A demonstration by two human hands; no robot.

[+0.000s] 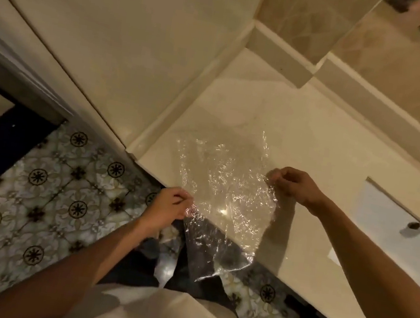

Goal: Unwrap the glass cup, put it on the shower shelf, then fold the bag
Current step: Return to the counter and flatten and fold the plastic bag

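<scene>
Clear crinkled bag spread over counter front edge, glinting; left hand and right hand pinch opposite edges.

One crinkled clear plastic bag is lying on the one pale beige stone surface. Two bare hands, left and right, are showing at the bag's edges.
</scene>
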